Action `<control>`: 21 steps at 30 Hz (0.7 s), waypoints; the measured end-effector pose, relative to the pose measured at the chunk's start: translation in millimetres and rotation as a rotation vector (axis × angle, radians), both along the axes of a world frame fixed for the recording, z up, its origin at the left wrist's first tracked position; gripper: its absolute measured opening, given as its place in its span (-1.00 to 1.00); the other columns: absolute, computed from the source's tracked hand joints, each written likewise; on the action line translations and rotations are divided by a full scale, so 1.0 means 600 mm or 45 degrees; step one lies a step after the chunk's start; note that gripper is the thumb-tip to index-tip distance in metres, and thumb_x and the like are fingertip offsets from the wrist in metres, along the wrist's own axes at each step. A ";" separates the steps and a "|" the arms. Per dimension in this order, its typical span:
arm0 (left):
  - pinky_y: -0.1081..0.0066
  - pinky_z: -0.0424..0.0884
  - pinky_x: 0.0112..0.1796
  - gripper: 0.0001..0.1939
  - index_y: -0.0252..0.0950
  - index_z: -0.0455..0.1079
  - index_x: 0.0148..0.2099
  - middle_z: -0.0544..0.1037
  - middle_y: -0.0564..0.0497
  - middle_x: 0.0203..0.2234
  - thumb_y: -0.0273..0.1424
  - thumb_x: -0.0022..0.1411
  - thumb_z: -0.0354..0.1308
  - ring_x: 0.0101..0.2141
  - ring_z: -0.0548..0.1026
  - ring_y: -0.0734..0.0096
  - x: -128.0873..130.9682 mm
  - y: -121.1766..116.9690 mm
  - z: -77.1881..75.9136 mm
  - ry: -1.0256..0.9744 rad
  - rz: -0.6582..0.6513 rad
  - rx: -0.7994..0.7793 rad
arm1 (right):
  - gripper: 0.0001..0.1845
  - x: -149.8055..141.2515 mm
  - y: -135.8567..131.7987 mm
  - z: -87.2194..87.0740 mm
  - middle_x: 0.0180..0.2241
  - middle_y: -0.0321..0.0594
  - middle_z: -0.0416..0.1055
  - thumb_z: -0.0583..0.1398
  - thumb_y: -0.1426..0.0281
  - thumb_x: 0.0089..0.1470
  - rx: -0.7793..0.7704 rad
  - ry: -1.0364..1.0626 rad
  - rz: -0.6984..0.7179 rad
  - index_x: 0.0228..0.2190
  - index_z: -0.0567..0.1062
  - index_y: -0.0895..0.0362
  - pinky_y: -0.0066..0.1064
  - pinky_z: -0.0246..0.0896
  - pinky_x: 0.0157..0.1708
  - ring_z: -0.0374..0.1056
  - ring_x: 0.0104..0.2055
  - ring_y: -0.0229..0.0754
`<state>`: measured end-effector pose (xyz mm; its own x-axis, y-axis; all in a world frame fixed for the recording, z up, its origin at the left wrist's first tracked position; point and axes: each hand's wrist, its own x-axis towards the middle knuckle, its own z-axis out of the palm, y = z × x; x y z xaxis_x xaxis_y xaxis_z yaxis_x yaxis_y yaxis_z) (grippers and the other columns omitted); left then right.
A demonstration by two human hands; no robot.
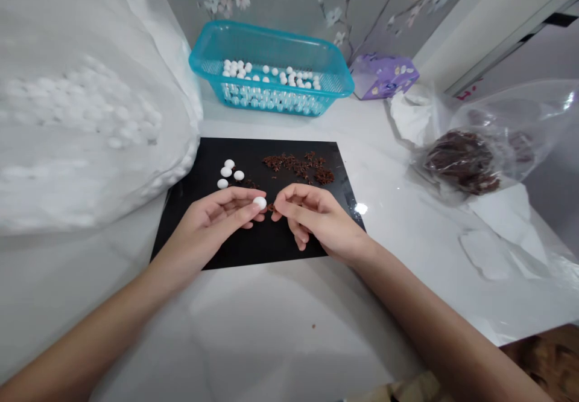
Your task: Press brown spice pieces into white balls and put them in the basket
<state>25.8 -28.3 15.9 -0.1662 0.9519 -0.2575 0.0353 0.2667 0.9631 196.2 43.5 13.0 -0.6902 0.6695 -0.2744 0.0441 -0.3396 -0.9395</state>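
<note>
One bare left hand (217, 212) and one bare right hand (319, 215) are showing. Five small round white balls (239, 175) are lying loose: one in the left fingertips, four on one black rectangular mat (253, 251). More, too many to count, are filling part of one turquoise plastic basket (280, 46) and one large translucent white bag (90, 15). Small dark brown bits (324, 176) are also defying a count. One purple printed packet (389, 76) is standing.

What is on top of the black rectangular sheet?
The sheet bears four small white balls at left and small dark-brown pieces, mostly at right. The left hand and right hand block part of it; anything behind them cannot be seen.
</note>
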 end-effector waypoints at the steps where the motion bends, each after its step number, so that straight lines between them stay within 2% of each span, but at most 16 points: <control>1: 0.54 0.42 -0.32 -0.78 -0.14 0.51 -0.18 0.59 0.07 -0.38 -0.24 0.09 0.24 -0.32 0.52 0.45 0.000 0.000 0.001 0.000 -0.005 -0.006 | -0.80 0.000 0.000 0.000 -0.44 -0.34 0.40 0.19 0.27 0.05 0.014 -0.028 0.012 -0.40 0.38 0.16 -0.58 0.17 -0.73 0.09 -0.72 -0.51; 5: 0.54 0.42 -0.30 -0.79 -0.13 0.51 -0.20 0.59 0.08 -0.38 -0.24 0.08 0.25 -0.33 0.52 0.47 -0.002 0.002 0.002 -0.012 -0.012 -0.032 | -0.81 0.000 0.001 0.004 -0.43 -0.34 0.38 0.18 0.28 0.06 0.039 -0.127 0.045 -0.40 0.38 0.17 -0.57 0.18 -0.72 0.08 -0.71 -0.52; 9: 0.53 0.42 -0.29 -0.75 -0.13 0.50 -0.17 0.60 0.06 -0.34 -0.23 0.08 0.25 -0.34 0.52 0.47 -0.002 0.001 -0.001 0.012 0.007 -0.041 | -0.83 0.002 0.001 0.008 -0.50 -0.41 0.27 0.17 0.30 0.06 -0.010 -0.099 0.015 -0.42 0.39 0.16 -0.60 0.15 -0.72 0.01 -0.70 -0.52; 12: 0.49 0.43 -0.28 -0.72 -0.15 0.50 -0.14 0.60 0.04 -0.31 -0.21 0.08 0.24 -0.34 0.52 0.44 -0.002 0.000 -0.001 0.037 0.002 -0.046 | -0.87 0.002 0.001 0.010 -0.43 -0.39 0.31 0.15 0.33 0.08 -0.007 -0.075 -0.005 -0.42 0.35 0.14 -0.59 0.19 -0.70 0.06 -0.68 -0.52; 14: 0.48 0.44 -0.28 -0.72 -0.16 0.50 -0.16 0.60 0.03 -0.33 -0.21 0.07 0.25 -0.34 0.52 0.42 -0.002 0.000 -0.001 0.038 0.008 -0.051 | -0.88 0.001 0.002 0.011 -0.40 -0.36 0.36 0.14 0.36 0.08 0.033 -0.148 -0.013 -0.43 0.33 0.14 -0.59 0.19 -0.72 0.10 -0.69 -0.52; 18: 0.51 0.43 -0.29 -0.74 -0.15 0.51 -0.18 0.59 0.06 -0.38 -0.21 0.06 0.26 -0.36 0.51 0.45 -0.002 0.000 0.000 0.023 0.026 -0.055 | -0.92 0.001 0.003 0.015 -0.46 -0.31 0.41 0.14 0.44 0.05 0.113 -0.420 -0.018 -0.47 0.38 0.17 -0.62 0.10 -0.78 0.09 -0.75 -0.52; 21: 0.57 0.41 -0.31 -0.77 -0.13 0.51 -0.19 0.59 0.08 -0.39 -0.22 0.07 0.25 -0.37 0.51 0.50 -0.003 0.000 -0.001 0.011 0.017 -0.065 | -0.95 0.003 0.004 0.015 -0.49 -0.29 0.42 0.18 0.45 0.01 0.135 -0.470 -0.051 -0.46 0.43 0.19 -0.63 0.12 -0.78 0.09 -0.73 -0.51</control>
<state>24.3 -28.2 15.4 -0.1816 0.9351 -0.3042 0.0398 0.3161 0.9479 197.8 46.0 22.1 -0.5306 0.7319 -0.4274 0.3746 -0.2499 -0.8929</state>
